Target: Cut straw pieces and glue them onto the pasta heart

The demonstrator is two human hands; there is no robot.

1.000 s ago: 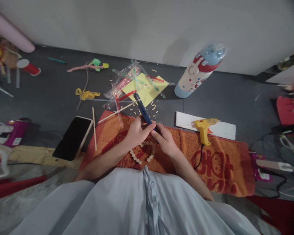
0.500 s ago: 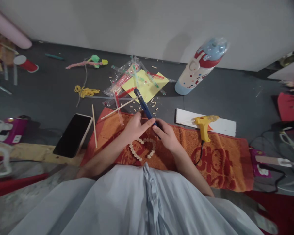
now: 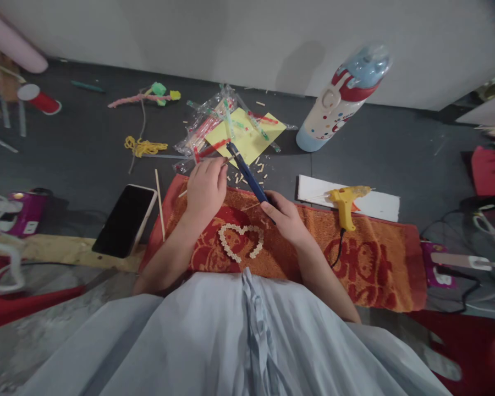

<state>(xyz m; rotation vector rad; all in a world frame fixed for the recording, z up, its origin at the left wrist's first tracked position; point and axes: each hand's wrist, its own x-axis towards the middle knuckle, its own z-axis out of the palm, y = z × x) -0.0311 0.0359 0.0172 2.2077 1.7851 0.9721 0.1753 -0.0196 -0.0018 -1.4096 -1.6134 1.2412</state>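
My right hand (image 3: 284,214) is closed around the lower end of a long, slim dark blue tool (image 3: 247,175), whose exact kind I cannot make out. The tool slants up and left. My left hand (image 3: 208,184) is closed on a thin wooden stick (image 3: 183,193); the stick's other end meets the tool's upper tip. Below the hands, a heart outline of small pale pieces (image 3: 224,242) lies on the orange-red towel (image 3: 367,269), with a gap at its lower right. Short cut bits of stick (image 3: 238,178) are scattered just beyond the towel's edge.
Yellow paper (image 3: 251,146) lies under clear plastic wrappers (image 3: 206,129). A water bottle (image 3: 325,118) stands behind. On the right, a yellow glue gun (image 3: 346,206) rests across a white strip (image 3: 379,204). To the left are a phone (image 3: 124,220), another stick (image 3: 159,203) and yellow yarn (image 3: 144,147).
My left hand has left the tool, moved up and left, and taken hold of the wooden stick. My right hand keeps the tool. More of the heart shows now.
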